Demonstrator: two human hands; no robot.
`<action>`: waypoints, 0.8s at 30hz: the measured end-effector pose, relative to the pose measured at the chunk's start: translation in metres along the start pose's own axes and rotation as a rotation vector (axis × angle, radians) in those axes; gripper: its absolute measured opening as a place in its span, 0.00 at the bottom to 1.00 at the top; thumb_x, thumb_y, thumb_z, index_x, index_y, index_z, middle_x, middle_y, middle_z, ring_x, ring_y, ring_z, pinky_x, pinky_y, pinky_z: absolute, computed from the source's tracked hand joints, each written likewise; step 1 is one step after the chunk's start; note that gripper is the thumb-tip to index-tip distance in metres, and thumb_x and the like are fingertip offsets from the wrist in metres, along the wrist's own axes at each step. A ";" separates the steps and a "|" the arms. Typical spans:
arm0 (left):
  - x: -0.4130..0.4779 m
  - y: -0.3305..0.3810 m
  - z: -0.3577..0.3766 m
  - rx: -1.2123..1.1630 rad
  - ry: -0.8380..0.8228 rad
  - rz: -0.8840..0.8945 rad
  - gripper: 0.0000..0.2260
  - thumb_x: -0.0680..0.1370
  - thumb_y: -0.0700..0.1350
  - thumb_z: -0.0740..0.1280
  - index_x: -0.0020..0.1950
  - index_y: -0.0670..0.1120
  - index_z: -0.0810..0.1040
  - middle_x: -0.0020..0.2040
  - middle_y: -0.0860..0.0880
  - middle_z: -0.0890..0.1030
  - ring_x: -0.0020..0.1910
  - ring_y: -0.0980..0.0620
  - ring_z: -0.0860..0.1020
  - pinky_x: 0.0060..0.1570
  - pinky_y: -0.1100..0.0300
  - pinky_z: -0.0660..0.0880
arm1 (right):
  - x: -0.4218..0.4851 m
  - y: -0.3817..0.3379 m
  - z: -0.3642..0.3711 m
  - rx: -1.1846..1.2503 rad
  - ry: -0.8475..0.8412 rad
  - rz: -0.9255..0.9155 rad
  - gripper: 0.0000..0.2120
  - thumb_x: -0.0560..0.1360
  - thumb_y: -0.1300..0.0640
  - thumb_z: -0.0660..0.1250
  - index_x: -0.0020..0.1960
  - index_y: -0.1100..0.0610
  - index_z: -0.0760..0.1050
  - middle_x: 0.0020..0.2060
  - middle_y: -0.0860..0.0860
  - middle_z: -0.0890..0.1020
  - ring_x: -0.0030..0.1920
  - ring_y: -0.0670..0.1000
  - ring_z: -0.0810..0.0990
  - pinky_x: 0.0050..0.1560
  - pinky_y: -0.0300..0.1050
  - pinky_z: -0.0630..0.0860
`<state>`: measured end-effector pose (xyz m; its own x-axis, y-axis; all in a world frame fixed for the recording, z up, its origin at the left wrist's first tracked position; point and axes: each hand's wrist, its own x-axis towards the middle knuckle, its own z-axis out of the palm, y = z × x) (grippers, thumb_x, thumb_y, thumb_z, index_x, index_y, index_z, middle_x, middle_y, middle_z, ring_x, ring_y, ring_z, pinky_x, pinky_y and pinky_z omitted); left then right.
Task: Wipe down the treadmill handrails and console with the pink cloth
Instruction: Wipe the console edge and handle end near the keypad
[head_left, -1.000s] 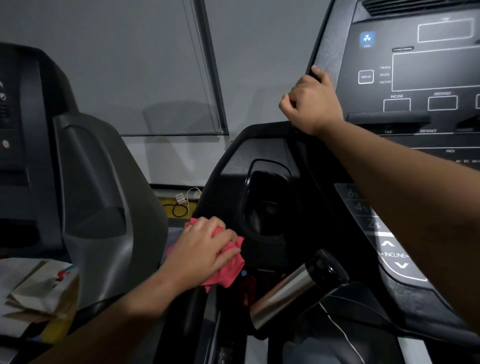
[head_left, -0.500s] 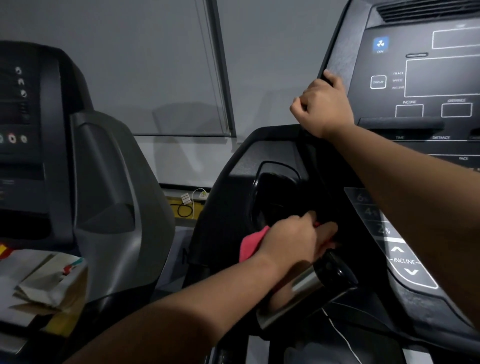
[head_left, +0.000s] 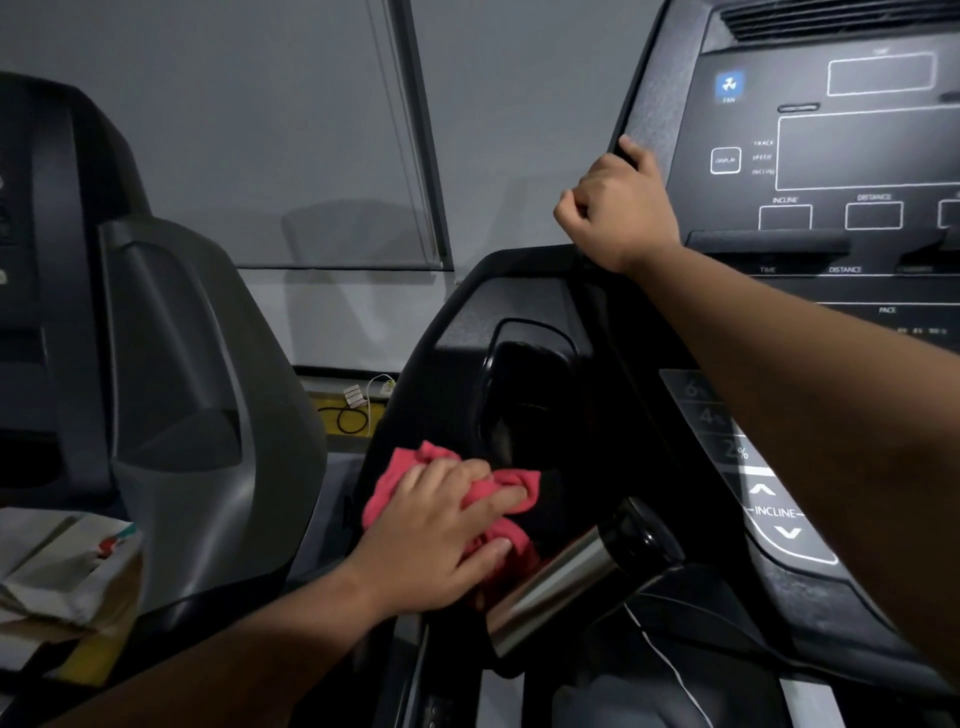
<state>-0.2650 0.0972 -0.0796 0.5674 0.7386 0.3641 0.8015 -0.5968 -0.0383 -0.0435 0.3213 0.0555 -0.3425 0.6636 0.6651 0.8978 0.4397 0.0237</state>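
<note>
Pink cloth: bunched under our left hand, gripped against the console.
Cup holder: dark (contents unreadable).
Right hand: clasps console edge.
Room: grey wall.

The left hand and right hand are bare, forearms too.

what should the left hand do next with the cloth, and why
Probably slide the cloth down onto the metal handle: the left hand holds it on the black panel just beside it, while the right hand grips the console edge.
</note>
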 end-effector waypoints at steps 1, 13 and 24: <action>0.001 0.000 0.000 0.005 0.011 0.009 0.17 0.76 0.59 0.57 0.64 0.57 0.70 0.56 0.50 0.72 0.51 0.51 0.70 0.50 0.54 0.70 | 0.000 0.000 0.000 -0.007 -0.003 0.004 0.20 0.77 0.54 0.52 0.32 0.63 0.72 0.30 0.52 0.70 0.48 0.55 0.74 0.71 0.47 0.51; 0.071 0.045 0.013 -0.248 -0.008 0.175 0.04 0.74 0.46 0.67 0.48 0.51 0.80 0.45 0.51 0.76 0.46 0.53 0.72 0.43 0.57 0.73 | -0.002 -0.001 0.001 -0.007 -0.007 0.018 0.19 0.77 0.54 0.52 0.31 0.60 0.69 0.29 0.52 0.71 0.48 0.53 0.74 0.71 0.45 0.51; 0.089 0.050 0.022 -0.137 -0.012 0.213 0.13 0.74 0.52 0.60 0.43 0.51 0.83 0.41 0.49 0.79 0.42 0.50 0.76 0.40 0.59 0.76 | -0.002 0.001 0.000 0.005 -0.022 0.024 0.20 0.77 0.54 0.52 0.31 0.60 0.70 0.29 0.51 0.72 0.49 0.52 0.74 0.71 0.44 0.49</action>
<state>-0.1701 0.1404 -0.0694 0.7236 0.5947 0.3505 0.6307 -0.7759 0.0142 -0.0420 0.3205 0.0544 -0.3267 0.6869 0.6492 0.9046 0.4263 0.0040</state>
